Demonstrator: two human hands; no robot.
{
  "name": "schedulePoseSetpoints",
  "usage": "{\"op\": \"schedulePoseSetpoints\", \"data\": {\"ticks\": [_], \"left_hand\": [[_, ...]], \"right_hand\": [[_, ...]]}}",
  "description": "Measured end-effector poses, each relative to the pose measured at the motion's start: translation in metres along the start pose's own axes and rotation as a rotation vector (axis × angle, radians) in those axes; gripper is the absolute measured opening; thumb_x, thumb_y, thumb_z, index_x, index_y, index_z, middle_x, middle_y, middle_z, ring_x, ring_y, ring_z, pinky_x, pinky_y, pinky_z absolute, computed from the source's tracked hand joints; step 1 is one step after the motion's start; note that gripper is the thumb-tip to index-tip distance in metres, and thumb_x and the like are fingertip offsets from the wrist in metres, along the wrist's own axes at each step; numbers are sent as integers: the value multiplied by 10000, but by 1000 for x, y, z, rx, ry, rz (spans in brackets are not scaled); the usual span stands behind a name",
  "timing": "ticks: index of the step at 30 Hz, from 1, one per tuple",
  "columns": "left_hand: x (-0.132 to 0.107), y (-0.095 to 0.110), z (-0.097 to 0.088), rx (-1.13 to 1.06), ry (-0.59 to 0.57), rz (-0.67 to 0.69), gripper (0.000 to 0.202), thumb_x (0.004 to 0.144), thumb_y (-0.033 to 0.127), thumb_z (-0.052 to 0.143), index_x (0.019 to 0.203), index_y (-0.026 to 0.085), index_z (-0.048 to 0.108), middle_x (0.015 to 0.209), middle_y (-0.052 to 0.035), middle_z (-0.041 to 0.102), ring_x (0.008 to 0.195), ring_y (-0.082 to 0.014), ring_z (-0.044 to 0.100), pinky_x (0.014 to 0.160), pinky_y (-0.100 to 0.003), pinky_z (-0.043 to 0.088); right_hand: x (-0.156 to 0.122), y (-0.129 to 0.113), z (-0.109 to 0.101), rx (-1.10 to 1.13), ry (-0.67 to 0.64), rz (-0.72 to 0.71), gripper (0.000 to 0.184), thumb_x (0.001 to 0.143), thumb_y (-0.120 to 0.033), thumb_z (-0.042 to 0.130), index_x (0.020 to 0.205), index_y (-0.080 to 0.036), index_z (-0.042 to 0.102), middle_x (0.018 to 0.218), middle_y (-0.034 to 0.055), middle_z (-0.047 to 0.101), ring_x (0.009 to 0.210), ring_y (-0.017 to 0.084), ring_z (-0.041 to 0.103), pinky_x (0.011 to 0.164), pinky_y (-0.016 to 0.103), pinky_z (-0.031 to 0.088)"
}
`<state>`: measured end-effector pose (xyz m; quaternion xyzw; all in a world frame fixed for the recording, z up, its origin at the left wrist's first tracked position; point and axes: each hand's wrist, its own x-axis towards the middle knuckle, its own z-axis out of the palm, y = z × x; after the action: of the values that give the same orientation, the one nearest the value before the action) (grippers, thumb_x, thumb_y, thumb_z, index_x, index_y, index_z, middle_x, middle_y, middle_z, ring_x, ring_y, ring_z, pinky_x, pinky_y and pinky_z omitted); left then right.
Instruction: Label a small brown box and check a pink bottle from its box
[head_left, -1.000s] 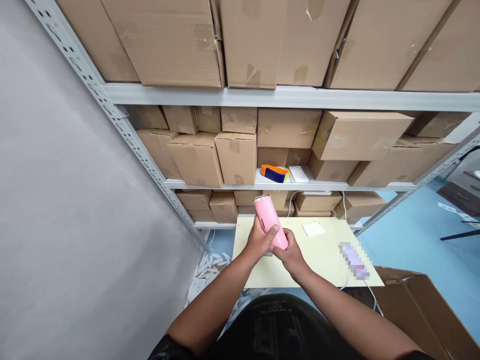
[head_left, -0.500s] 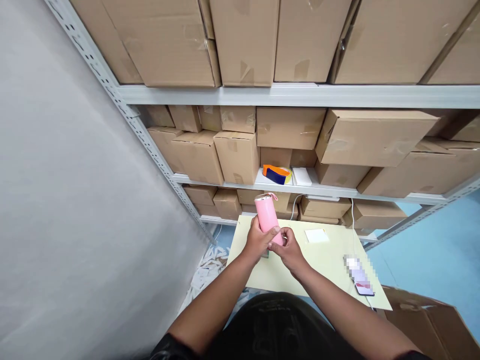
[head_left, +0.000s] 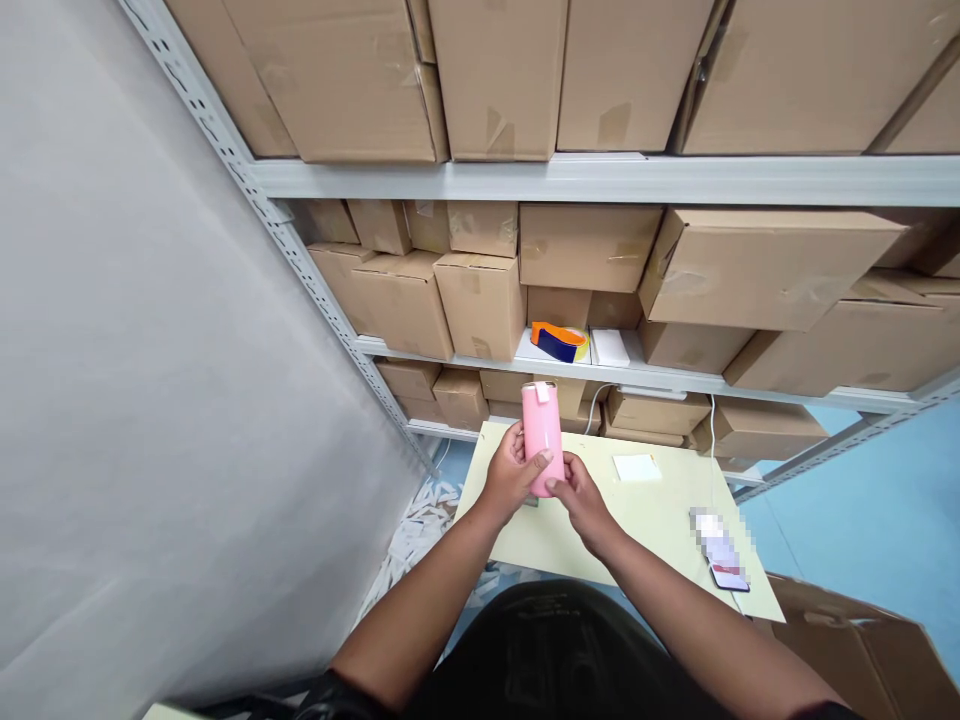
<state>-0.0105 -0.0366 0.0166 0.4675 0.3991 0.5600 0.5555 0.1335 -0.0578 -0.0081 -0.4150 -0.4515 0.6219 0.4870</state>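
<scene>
A pink cylindrical bottle (head_left: 541,430) with a small strap at its top stands nearly upright in both my hands above a pale yellow table (head_left: 645,510). My left hand (head_left: 508,478) wraps round its left side, thumb across the front. My right hand (head_left: 579,497) grips its lower end from the right and below. The bottle's base is hidden by my fingers.
A white note pad (head_left: 634,467) and a phone (head_left: 720,555) on a cable lie on the table. Behind stands a grey metal rack (head_left: 600,180) packed with cardboard boxes, with an orange and blue tape dispenser (head_left: 559,341) on one shelf. An open carton (head_left: 862,640) sits at lower right, paper scraps (head_left: 416,530) on the floor.
The bottle has turned from leaning left to nearly upright, and its strap now faces me. Both hands kept hold of it and shifted slightly on it.
</scene>
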Motion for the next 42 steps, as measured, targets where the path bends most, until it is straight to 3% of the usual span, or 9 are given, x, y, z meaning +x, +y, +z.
{"op": "schedulePoseSetpoints", "data": {"ticks": [5,10,14,18,23,28,33,37,42], "left_hand": [[-9,1,-5,20,-33,-2,622,878,558,692,1367,210,528,1220,-114,688,1093,-265,673,923,-384,547],[-11,0,-16,73,-61,-4,733,762,503,834,1367,205,545,1278,-125,667,1141,-280,662,955,-390,542],[-11,-14,-26,101,-40,16,755,748,466,847,1378,222,509,1300,-124,652,1162,-269,650,998,-405,518],[-17,-36,-25,268,24,55,711,758,379,846,1367,237,508,1342,-122,607,1204,-279,614,1019,-419,494],[-22,-50,-20,413,148,100,768,709,363,882,1358,222,496,1329,-140,577,1199,-298,588,1011,-432,480],[-9,-58,-57,582,60,228,445,887,405,699,1281,222,600,1300,-138,582,1243,-292,558,1099,-438,416],[13,-94,-99,802,256,-96,411,783,440,784,1091,197,665,1157,-126,640,1098,-295,624,992,-403,465],[26,-126,-103,665,204,-367,240,815,403,747,927,202,679,964,-73,708,914,-239,668,843,-331,489],[33,-147,-101,522,208,-500,112,870,289,636,850,187,678,737,-43,712,715,-200,677,684,-297,492]], "right_hand": [[-6,4,8,56,-28,16,459,773,-402,771,1167,-263,579,1074,43,689,967,244,659,852,395,545],[0,13,2,-164,9,-100,485,752,-468,825,1110,-256,577,1043,49,679,948,229,648,853,394,554],[17,-13,-7,-303,187,-131,540,836,-571,704,1244,-245,572,1212,100,671,1012,243,648,899,415,539],[43,-48,5,-548,226,-102,745,833,-605,692,1458,-258,482,1349,124,641,1091,287,656,964,464,507],[65,-51,29,-774,310,-157,734,760,-576,764,1375,-228,565,1278,131,683,1177,328,638,1011,466,480],[76,-43,8,-745,300,-248,594,768,-496,735,1277,-220,600,1203,96,710,1092,287,669,1007,452,497],[86,-47,-18,-704,389,-322,633,789,-502,726,1320,-196,569,1296,145,675,1190,312,637,1058,476,469],[99,-32,-13,-730,338,-319,630,785,-512,727,1303,-188,576,1272,147,681,1179,312,640,1051,474,476],[106,3,-2,-794,240,-291,650,799,-525,707,1334,-185,561,1316,159,644,1185,310,625,1040,471,484]]}}
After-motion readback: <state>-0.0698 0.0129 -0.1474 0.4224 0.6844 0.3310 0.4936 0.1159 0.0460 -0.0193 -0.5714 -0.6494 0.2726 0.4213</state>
